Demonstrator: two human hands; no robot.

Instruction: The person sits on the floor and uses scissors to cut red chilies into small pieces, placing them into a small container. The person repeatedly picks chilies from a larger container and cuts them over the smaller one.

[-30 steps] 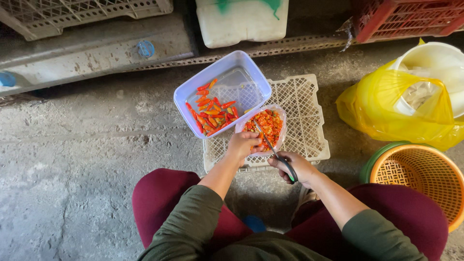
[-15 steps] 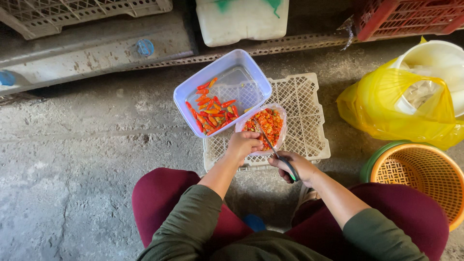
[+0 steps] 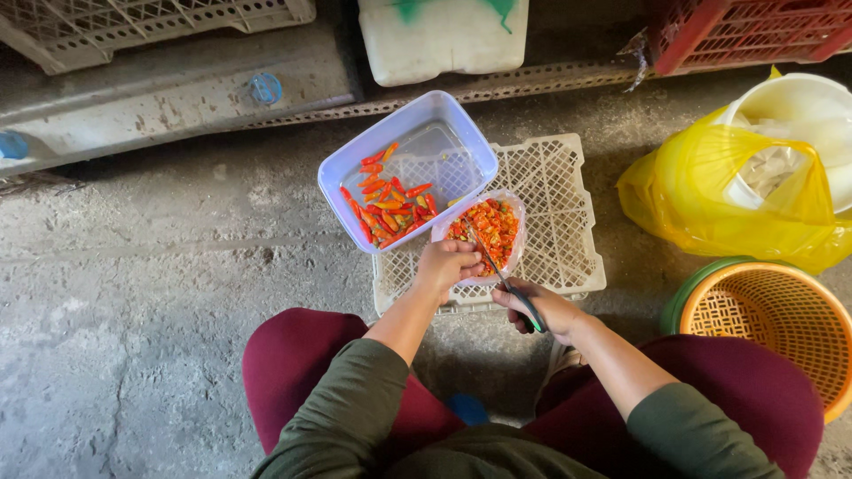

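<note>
Red chilli (image 3: 463,255) is being pinched in my left hand (image 3: 446,265) over the small bowl (image 3: 515,250); my right hand (image 3: 543,310) is gripping scissors (image 3: 504,281), blades angling up-left toward it.

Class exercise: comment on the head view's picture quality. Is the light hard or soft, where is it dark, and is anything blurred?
Head view: soft, even daylight, no hard shadows or glare; the top strip behind the white jug falls dark; the left hand, right hand and cut chillies look sharp; wide-lens curvature at the edges.
</note>
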